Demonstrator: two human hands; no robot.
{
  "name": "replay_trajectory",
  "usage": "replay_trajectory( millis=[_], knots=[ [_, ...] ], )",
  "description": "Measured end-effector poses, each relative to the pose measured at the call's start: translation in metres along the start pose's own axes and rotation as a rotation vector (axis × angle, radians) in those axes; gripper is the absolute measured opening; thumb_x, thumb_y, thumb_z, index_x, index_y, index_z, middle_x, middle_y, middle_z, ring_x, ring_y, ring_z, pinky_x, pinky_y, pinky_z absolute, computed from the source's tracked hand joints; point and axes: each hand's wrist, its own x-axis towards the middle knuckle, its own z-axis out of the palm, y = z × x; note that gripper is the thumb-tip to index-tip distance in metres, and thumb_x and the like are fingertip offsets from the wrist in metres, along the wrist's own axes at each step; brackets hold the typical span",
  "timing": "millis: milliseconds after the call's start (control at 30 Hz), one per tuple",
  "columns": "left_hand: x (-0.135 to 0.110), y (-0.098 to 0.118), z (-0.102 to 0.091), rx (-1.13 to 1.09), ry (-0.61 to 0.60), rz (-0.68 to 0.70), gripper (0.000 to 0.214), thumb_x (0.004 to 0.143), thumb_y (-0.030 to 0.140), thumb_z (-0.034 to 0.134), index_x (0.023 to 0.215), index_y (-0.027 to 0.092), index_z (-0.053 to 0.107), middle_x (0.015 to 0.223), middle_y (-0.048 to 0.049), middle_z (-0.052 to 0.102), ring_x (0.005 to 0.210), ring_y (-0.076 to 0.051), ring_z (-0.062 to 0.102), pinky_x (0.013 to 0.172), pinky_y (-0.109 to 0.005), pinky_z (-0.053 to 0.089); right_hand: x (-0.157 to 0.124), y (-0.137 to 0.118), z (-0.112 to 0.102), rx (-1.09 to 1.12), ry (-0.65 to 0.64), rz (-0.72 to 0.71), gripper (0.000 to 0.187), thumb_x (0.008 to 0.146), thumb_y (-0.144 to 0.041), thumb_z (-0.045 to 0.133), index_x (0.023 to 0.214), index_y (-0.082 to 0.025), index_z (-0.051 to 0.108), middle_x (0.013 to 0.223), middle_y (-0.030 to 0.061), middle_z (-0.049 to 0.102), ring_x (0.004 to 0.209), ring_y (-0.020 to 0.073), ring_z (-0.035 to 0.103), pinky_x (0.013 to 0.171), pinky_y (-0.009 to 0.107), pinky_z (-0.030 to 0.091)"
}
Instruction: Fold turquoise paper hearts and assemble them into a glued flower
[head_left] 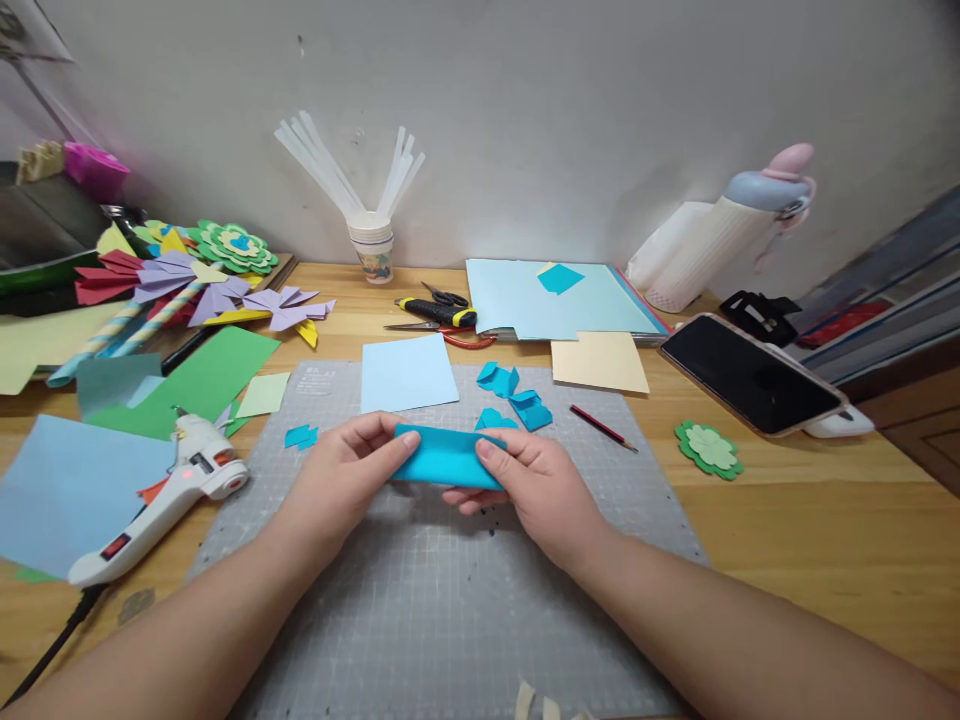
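A folded strip of bright blue paper [446, 458] is held level above the grey cutting mat [375, 620]. My left hand [356, 465] pinches its left end, thumb in front. At the right end, my right hand [536, 485] grips it with the thumb on the face and fingers behind and below. Just beyond the strip lie several small folded blue paper pieces [530, 408]; one is partly covered by my right hand. More blue scraps [301, 437] lie left of my left hand. A light blue square sheet [409, 372] rests behind the hands.
A glue gun [199, 460] with a cord lies at left, by green paper [199, 385] and paper flowers [232, 247]. Behind are scissors [420, 326], a cutter [439, 312] and paper cups [371, 245] with white sticks. At right are a pencil [604, 428], phone [750, 375] and bottle [735, 235].
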Motion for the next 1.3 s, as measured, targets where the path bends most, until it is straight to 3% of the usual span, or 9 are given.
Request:
replay_trajectory(
  millis=[167, 333, 533, 667, 800, 900, 1000, 1167, 1300],
  knots=[
    [-0.001, -0.003, -0.001, -0.021, -0.082, -0.039, 0.024, 0.067, 0.039, 0.073, 0.073, 0.018, 0.064, 0.066, 0.0013, 0.061, 0.062, -0.014, 0.053, 0.059, -0.023, 0.042, -0.006, 0.002, 0.001, -0.097, -0.055, -0.005, 0.030, 0.084, -0.045, 0.058, 0.090, -0.017, 0.066, 0.073, 0.0026, 0.070, 0.066, 0.0179, 0.070, 0.061, 0.029, 0.056],
    [-0.004, -0.003, -0.003, -0.019, -0.075, 0.008, 0.023, 0.071, 0.038, 0.070, 0.069, 0.018, 0.058, 0.062, 0.0048, 0.054, 0.059, -0.011, 0.047, 0.057, -0.020, 0.039, -0.010, 0.003, -0.003, -0.344, -0.192, 0.003, 0.024, 0.086, -0.034, 0.056, 0.073, -0.016, 0.065, 0.068, 0.0019, 0.067, 0.066, 0.0149, 0.064, 0.064, 0.026, 0.050],
    [-0.006, 0.003, -0.001, 0.037, -0.342, -0.100, 0.029, 0.065, 0.036, 0.072, 0.060, 0.017, 0.051, 0.055, 0.0053, 0.050, 0.052, -0.010, 0.045, 0.051, -0.021, 0.039, -0.012, -0.002, -0.002, -0.336, -0.260, 0.025, 0.030, 0.084, -0.042, 0.055, 0.066, -0.018, 0.053, 0.056, -0.0025, 0.054, 0.049, 0.0098, 0.051, 0.049, 0.022, 0.041],
    [-0.008, 0.002, -0.001, 0.048, -0.382, -0.107, 0.030, 0.064, 0.034, 0.073, 0.058, 0.017, 0.049, 0.052, 0.0065, 0.046, 0.049, -0.009, 0.042, 0.047, -0.020, 0.036, -0.014, -0.002, 0.001, -0.343, -0.320, 0.024, 0.023, 0.080, -0.034, 0.059, 0.065, -0.019, 0.049, 0.053, -0.0043, 0.053, 0.049, 0.0094, 0.051, 0.048, 0.021, 0.041],
    [-0.009, 0.000, 0.001, -0.051, -0.374, -0.075, 0.024, 0.065, 0.033, 0.075, 0.069, 0.017, 0.058, 0.061, 0.0033, 0.059, 0.057, -0.013, 0.055, 0.055, -0.023, 0.045, -0.012, -0.001, 0.001, -0.322, -0.250, 0.005, 0.027, 0.081, -0.035, 0.057, 0.061, -0.019, 0.048, 0.051, -0.0052, 0.051, 0.045, 0.0083, 0.050, 0.046, 0.020, 0.042],
    [-0.009, 0.002, 0.003, -0.181, -0.465, -0.080, 0.031, 0.067, 0.035, 0.075, 0.092, 0.018, 0.065, 0.085, -0.0033, 0.071, 0.079, -0.020, 0.066, 0.073, -0.032, 0.052, -0.009, -0.002, 0.000, -0.242, -0.135, -0.033, 0.032, 0.081, -0.041, 0.058, 0.061, -0.020, 0.045, 0.049, -0.0059, 0.050, 0.043, 0.0084, 0.049, 0.044, 0.020, 0.043],
    [-0.009, 0.002, 0.005, -0.191, -0.555, -0.120, 0.031, 0.069, 0.035, 0.074, 0.093, 0.017, 0.067, 0.088, -0.0070, 0.073, 0.084, -0.024, 0.068, 0.079, -0.036, 0.052, -0.008, -0.003, -0.003, -0.244, -0.133, -0.055, 0.032, 0.081, -0.042, 0.058, 0.062, -0.020, 0.045, 0.049, -0.0058, 0.050, 0.043, 0.0085, 0.049, 0.044, 0.020, 0.043],
    [-0.007, 0.000, 0.004, -0.196, -0.479, -0.106, 0.025, 0.068, 0.030, 0.076, 0.088, 0.017, 0.066, 0.086, -0.0042, 0.072, 0.077, -0.019, 0.066, 0.074, -0.031, 0.051, -0.008, -0.004, -0.006, -0.339, -0.165, -0.090, 0.030, 0.084, -0.036, 0.056, 0.062, -0.020, 0.045, 0.050, -0.0054, 0.051, 0.045, 0.0083, 0.051, 0.047, 0.019, 0.042],
    [-0.005, -0.003, 0.002, -0.183, -0.367, -0.025, 0.023, 0.069, 0.031, 0.075, 0.069, 0.017, 0.056, 0.070, 0.0021, 0.063, 0.067, -0.013, 0.057, 0.066, -0.025, 0.046, -0.007, -0.006, -0.007, -0.281, -0.178, -0.049, 0.030, 0.083, -0.037, 0.057, 0.062, -0.020, 0.044, 0.050, -0.0059, 0.050, 0.045, 0.0086, 0.050, 0.046, 0.020, 0.043]
  ],
)
